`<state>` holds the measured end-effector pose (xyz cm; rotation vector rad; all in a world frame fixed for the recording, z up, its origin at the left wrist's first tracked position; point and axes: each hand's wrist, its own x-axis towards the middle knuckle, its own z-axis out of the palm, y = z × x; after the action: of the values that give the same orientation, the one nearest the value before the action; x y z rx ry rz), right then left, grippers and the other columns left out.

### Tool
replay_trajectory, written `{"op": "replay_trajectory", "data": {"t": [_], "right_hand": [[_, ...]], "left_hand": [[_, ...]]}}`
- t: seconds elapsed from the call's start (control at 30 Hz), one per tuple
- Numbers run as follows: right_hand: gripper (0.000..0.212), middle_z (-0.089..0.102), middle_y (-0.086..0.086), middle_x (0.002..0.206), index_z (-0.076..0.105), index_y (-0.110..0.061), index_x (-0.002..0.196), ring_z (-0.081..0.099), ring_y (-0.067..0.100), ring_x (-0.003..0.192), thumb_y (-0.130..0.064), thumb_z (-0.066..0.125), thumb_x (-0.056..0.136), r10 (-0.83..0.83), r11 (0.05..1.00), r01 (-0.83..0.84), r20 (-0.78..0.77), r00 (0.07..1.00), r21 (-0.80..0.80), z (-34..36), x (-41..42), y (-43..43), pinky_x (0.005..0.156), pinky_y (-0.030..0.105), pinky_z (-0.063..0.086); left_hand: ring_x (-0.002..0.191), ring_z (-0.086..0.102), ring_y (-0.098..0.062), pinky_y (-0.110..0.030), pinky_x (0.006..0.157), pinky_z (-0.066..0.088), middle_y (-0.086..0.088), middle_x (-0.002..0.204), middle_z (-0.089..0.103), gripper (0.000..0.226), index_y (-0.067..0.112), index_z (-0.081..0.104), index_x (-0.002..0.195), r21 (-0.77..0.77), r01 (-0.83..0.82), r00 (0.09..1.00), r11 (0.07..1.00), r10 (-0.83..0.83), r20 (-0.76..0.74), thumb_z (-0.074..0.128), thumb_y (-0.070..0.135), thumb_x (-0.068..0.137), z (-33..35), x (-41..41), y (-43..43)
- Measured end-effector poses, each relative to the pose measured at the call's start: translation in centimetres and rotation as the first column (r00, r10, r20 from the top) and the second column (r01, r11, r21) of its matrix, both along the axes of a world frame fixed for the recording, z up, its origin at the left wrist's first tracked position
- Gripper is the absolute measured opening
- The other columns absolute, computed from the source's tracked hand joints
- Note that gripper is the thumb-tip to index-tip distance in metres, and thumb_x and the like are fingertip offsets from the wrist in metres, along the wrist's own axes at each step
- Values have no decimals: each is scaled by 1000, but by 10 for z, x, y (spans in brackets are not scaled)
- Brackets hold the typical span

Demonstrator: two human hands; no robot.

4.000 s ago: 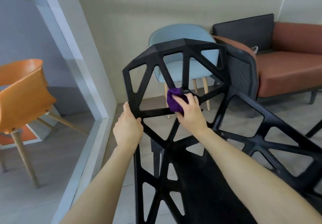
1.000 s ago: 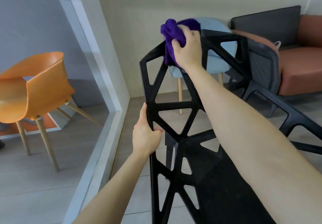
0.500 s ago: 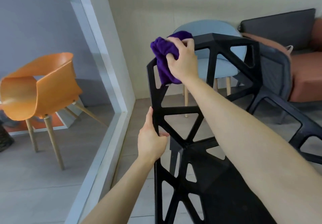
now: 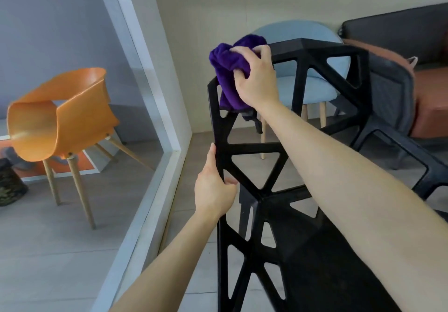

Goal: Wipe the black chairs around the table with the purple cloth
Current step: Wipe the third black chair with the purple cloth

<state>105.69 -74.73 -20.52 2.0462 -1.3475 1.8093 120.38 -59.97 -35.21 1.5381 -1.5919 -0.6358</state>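
Note:
A black chair (image 4: 253,148) with a lattice of triangular openings fills the middle and lower right of the head view, its backrest facing me. My right hand (image 4: 255,79) grips a bunched purple cloth (image 4: 226,69) and presses it against the upper left corner of the backrest. The cloth drapes down over the left strut. Lower on that same left edge, my left hand (image 4: 214,191) holds the frame, thumb up along the outside and fingers curled through an opening.
A glass wall with a white frame (image 4: 155,108) runs along the left; an orange chair (image 4: 58,122) stands behind it. Behind the black chair are a light blue chair (image 4: 312,88) and a brown and black sofa (image 4: 429,88). Another black chair frame (image 4: 400,151) lies at right.
My right hand has carried the cloth from the middle of the backrest up to its top, then down to the upper left corner. My left hand keeps its hold on the left edge.

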Motion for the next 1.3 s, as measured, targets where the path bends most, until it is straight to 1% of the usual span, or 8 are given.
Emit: {"op": "replay_trajectory", "data": {"t": [0.23,0.4,0.53,0.63,0.73,0.93,1.1,1.3], "right_hand": [[45,49,2,135,65,-23,138,59,19,121,-18,71,93,337,924,-297,-146,930,242,-165,8,88,105,35,55],[38,52,-4,129,69,-27,135,59,15,116,-24,69,97,255,939,-215,-120,960,270,-148,-5,79,101,32,55],[42,53,4,137,64,-23,141,52,10,122,-20,67,100,74,972,-91,87,993,216,-119,12,65,107,10,40],[47,47,2,143,63,-27,142,52,19,128,-20,68,96,206,946,-172,-101,973,274,-146,14,84,109,16,41],[42,44,-4,138,65,-32,137,60,21,118,-26,67,95,248,896,-137,-219,944,422,-177,-18,98,103,36,53],[38,51,-2,127,68,-31,135,58,15,108,-23,69,98,-229,815,106,148,962,569,-223,-100,127,106,42,53],[40,51,6,130,66,-22,139,55,15,107,-19,69,100,-433,842,276,274,859,464,-183,-160,112,98,21,37],[42,44,9,140,56,-25,139,66,30,106,-21,68,99,-626,767,499,297,721,404,-140,-202,50,93,40,57]], "left_hand": [[90,72,-7,-34,80,64,21,99,67,77,31,46,152,-111,-50,998,993,53,25,70,1,85,-2,-3,-4],[88,74,-5,-39,86,65,20,108,70,93,36,31,164,-95,-27,998,995,33,58,71,5,85,1,-4,2],[90,74,0,-39,86,64,23,104,71,99,38,26,167,-94,-52,994,994,60,89,63,3,82,-2,-1,-1],[109,68,-12,-38,88,60,19,113,65,82,29,41,156,-164,-48,988,985,70,134,67,4,83,-4,-5,-1],[148,41,-30,-50,119,44,-6,158,45,94,19,28,166,-281,-82,915,956,184,360,75,16,85,-5,-5,-3],[164,19,-35,-51,135,12,-16,171,33,95,5,28,168,-362,340,482,868,170,859,66,11,81,1,-34,-11],[163,21,-32,-49,135,15,-17,174,27,103,2,14,169,-141,265,411,954,21,912,69,32,86,15,-84,-51],[143,49,-31,-47,126,33,-7,154,54,100,12,38,160,-93,212,399,973,1,917,79,49,77,14,-104,-69]]}}
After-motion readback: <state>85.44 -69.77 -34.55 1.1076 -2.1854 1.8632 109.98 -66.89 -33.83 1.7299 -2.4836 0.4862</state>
